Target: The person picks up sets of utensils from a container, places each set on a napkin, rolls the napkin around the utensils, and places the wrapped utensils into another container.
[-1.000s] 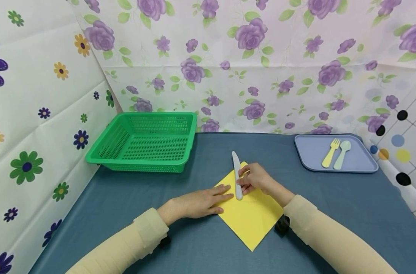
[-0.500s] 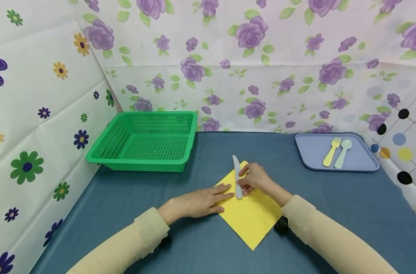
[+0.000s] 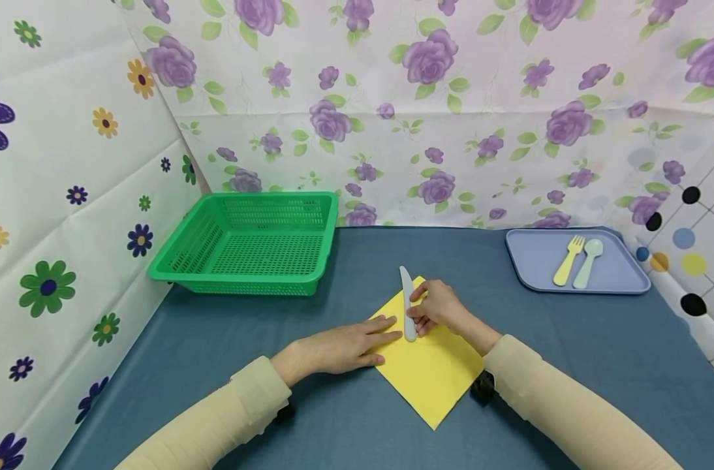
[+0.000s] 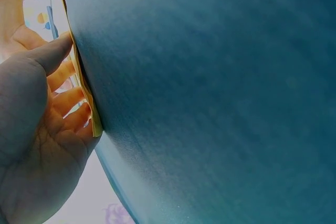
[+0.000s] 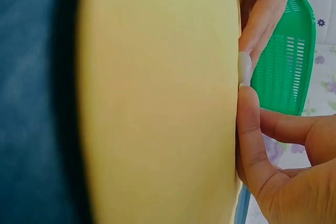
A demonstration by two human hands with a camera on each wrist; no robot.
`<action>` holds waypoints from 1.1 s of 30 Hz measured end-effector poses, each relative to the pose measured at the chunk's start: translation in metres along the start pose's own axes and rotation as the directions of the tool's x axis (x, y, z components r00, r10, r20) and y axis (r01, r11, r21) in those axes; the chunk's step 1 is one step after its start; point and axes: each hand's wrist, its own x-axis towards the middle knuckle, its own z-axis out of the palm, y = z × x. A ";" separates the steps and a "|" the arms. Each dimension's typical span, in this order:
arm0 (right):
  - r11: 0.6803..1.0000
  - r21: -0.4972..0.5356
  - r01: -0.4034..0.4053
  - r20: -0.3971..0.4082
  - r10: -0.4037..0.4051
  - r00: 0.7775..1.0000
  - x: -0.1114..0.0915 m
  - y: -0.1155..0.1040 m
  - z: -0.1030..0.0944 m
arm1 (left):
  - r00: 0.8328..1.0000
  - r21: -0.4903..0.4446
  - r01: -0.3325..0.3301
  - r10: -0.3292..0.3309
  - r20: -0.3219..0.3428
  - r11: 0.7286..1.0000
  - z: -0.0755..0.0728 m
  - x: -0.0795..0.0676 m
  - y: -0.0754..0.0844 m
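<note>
While a yellow square napkin (image 3: pixel 436 375) is laid cornerwise on the blue cloth-covered surface (image 3: pixel 245 326), its left corner is covered by the spread fingers of the left hand (image 3: pixel 348 346), whose grip is wide and flat. By the narrow grip of the right hand (image 3: pixel 442 307), a pale grey, plastic-looking knife (image 3: pixel 406 297) is pinched at its handle, just beside the left fingertips. The rounded handle end is set over the napkin, and the tip is extended past the napkin's upper left edge. Beyond the tip, room is left up to the surface's far edge. On the left, a green perforated plastic basket (image 3: pixel 245 282) is placed well apart from the napkin, a strip of blue being left between its near rim and the left hand. Broad room is given on the right towards a lavender-blue rectangular tray (image 3: pixel 530 261), near whose right end a yellow fork (image 3: pixel 568 261) and a pale green spoon (image 3: pixel 587 264) are laid side by side.
</note>
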 end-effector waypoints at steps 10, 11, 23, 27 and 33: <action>1.000 0.004 -0.006 0.014 0.006 1.000 0.000 -0.001 0.000 | 1.000 -0.003 0.001 -0.001 -0.002 1.000 0.001 0.000 -0.001; 1.000 0.003 -0.006 0.015 0.006 1.000 0.000 -0.001 0.000 | 1.000 -0.002 0.000 0.000 -0.002 1.000 0.001 0.000 -0.001; 0.999 0.028 -0.037 0.030 0.037 0.999 0.004 0.000 -0.001 | 1.000 0.008 0.000 0.000 0.007 1.000 0.000 0.001 -0.001; 0.997 0.043 -0.056 0.043 0.054 0.998 0.004 0.000 -0.002 | 1.000 0.005 0.002 -0.002 0.011 1.000 0.000 0.001 -0.001; 0.995 0.060 -0.075 0.064 0.071 0.995 0.003 -0.001 -0.006 | 1.000 0.001 0.007 -0.007 0.010 1.000 0.000 0.001 -0.001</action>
